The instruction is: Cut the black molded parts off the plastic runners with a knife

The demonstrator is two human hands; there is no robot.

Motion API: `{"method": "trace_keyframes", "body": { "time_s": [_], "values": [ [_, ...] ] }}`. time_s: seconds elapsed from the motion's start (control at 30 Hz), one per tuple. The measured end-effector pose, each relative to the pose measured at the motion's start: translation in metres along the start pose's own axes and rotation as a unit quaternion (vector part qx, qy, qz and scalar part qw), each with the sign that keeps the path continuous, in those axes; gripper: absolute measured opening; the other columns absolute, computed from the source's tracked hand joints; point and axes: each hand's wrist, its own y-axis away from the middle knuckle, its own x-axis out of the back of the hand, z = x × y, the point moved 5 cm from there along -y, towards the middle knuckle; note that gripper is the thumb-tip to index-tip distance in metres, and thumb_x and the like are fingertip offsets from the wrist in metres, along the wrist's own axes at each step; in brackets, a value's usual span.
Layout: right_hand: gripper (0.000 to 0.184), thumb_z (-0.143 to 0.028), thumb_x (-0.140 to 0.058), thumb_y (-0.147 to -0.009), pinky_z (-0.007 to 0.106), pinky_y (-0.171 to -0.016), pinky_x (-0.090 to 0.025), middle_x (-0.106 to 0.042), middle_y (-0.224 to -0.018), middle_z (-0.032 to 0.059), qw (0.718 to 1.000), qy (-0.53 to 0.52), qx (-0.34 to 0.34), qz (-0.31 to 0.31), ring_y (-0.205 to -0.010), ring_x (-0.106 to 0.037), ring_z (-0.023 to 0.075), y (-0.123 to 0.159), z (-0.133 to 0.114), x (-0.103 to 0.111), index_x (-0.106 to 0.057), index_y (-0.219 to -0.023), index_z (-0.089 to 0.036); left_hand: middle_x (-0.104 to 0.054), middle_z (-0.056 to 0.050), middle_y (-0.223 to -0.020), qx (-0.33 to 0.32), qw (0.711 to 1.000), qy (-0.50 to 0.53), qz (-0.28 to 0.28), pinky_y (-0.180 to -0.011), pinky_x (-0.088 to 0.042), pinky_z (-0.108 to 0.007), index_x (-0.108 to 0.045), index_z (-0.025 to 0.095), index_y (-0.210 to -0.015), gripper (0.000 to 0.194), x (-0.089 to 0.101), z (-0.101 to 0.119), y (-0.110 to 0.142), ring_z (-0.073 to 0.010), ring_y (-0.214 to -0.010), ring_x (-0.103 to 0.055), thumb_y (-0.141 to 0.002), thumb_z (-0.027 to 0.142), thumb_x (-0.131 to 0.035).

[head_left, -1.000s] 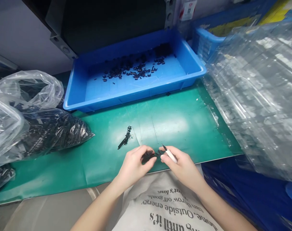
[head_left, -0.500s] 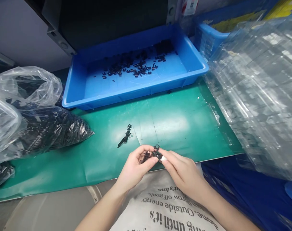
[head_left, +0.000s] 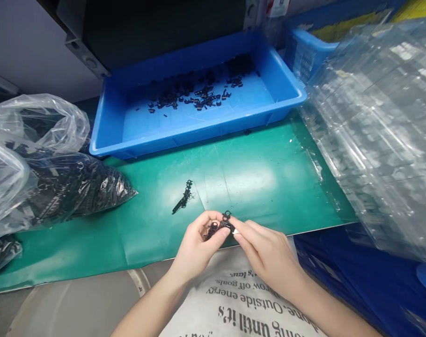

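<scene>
Small black plastic parts (head_left: 213,229) are gathered in my left hand (head_left: 198,243), its thumb and fingers closed around them. One black plastic part with a ring-shaped end (head_left: 227,216) stands up between both hands, over the near table edge. My right hand (head_left: 265,245) pinches at the right side of that part, thumb and forefinger together. A small white spot shows at the right fingertips; what it is I cannot make out. Beyond my hands, a black plastic strip with small rings (head_left: 182,197) lies on the green table (head_left: 157,234).
A blue tray (head_left: 199,135) with many loose black parts stands at the back. Clear bags of black parts (head_left: 76,182) lie at the left. Stacked clear plastic trays (head_left: 378,140) lean at the right, in front of a blue basket (head_left: 306,51).
The hands stay almost in place, still closed on the black parts. The view has shifted slightly. The strip on the table has not moved.
</scene>
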Motion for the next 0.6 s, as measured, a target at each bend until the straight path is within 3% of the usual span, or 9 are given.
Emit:
{"method": "trace_keyframes", "body": {
  "time_s": [0.3,0.4,0.5,0.6],
  "values": [
    [0.039,-0.025,-0.026,-0.093,0.028,-0.052,-0.043,-0.063,-0.077,0.0047,1.0,-0.009,-0.025,-0.002,-0.065,-0.06,0.0185,-0.003,0.0,-0.003,-0.054,-0.119,-0.017,-0.039,0.006,-0.062,0.011,0.999,0.021,0.031,-0.05,-0.031,-0.02,-0.049,0.018,-0.081,0.012,-0.005,-0.005,0.004,-0.0069,-0.052,-0.034,-0.077,0.028,-0.053],
    [0.037,-0.025,-0.027,-0.093,0.029,-0.06,-0.047,-0.065,-0.088,0.0051,0.997,-0.067,-0.037,-0.009,-0.075,-0.062,0.0189,-0.003,0.004,-0.005,-0.052,-0.12,-0.02,-0.039,0.006,-0.062,0.027,0.999,0.013,0.04,-0.047,-0.028,-0.02,-0.044,0.02,-0.083,0.013,-0.004,-0.011,0.003,-0.0068,-0.049,-0.033,-0.079,0.03,-0.05],
    [0.036,-0.027,-0.028,-0.093,0.032,-0.07,-0.05,-0.064,-0.102,0.006,0.989,-0.131,-0.068,-0.014,-0.085,-0.062,0.0192,-0.003,0.013,-0.006,-0.051,-0.12,-0.02,-0.041,0.007,-0.057,0.011,0.996,-0.052,0.078,-0.048,-0.031,-0.021,-0.038,0.022,-0.082,0.01,0.015,-0.012,-0.003,-0.0088,-0.048,-0.038,-0.079,0.028,-0.045],
    [0.038,-0.033,-0.032,-0.091,0.037,-0.074,-0.051,-0.064,-0.105,0.0082,0.981,-0.156,-0.114,-0.028,-0.091,-0.061,0.023,-0.002,0.021,-0.007,-0.051,-0.119,-0.018,-0.045,0.006,-0.057,-0.015,0.951,-0.227,0.212,-0.054,-0.034,-0.023,-0.041,0.023,-0.081,0.011,0.055,-0.005,-0.007,-0.0124,-0.052,-0.046,-0.076,0.029,-0.048]
  ]
}}
